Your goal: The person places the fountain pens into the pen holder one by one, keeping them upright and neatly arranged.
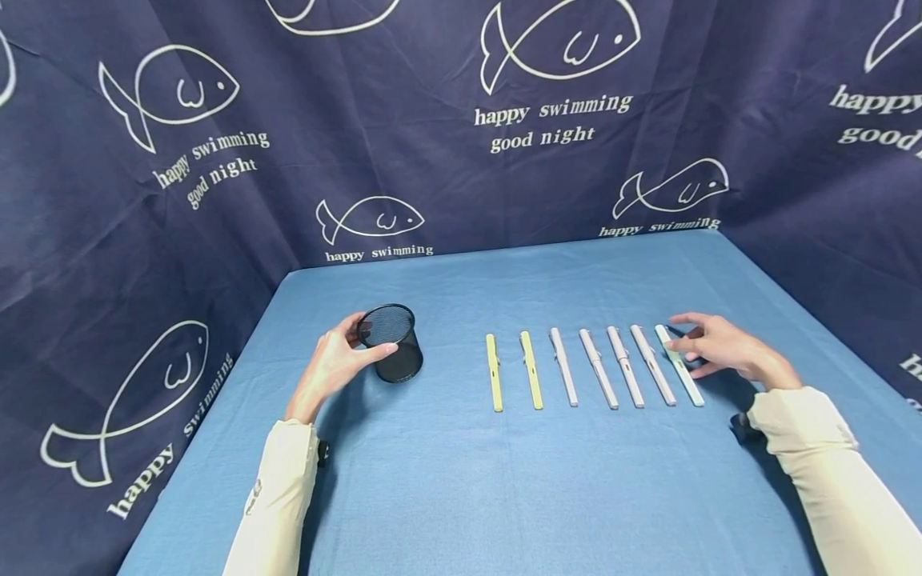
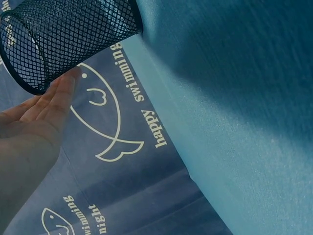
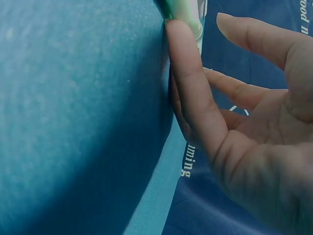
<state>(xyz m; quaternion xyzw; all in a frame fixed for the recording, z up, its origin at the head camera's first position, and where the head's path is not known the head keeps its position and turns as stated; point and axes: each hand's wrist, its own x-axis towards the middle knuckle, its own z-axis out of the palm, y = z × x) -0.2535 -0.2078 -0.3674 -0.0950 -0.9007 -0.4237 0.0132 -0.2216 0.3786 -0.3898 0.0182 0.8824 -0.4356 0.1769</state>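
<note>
My left hand (image 1: 334, 360) holds a black mesh pen cup (image 1: 400, 360) near its rim, thumb across the near side and fingers round the far side. In the left wrist view, the fingers (image 2: 61, 95) lie against the mesh. At the right end of a row of capped pens lies a pale green pen (image 1: 689, 386). My right hand (image 1: 723, 348) is over it, fingers spread on both sides. One fingertip touches the pen's green part in the right wrist view, while another digit stands away from it.
Left of the green pen lie several pale pink pens (image 1: 625, 372), then two yellow pens (image 1: 531, 372) (image 1: 494, 376), all roughly parallel. A blue cloth (image 1: 504, 488) covers the table. Dark blue curtains (image 1: 446, 160) with fish drawings stand behind and at both sides.
</note>
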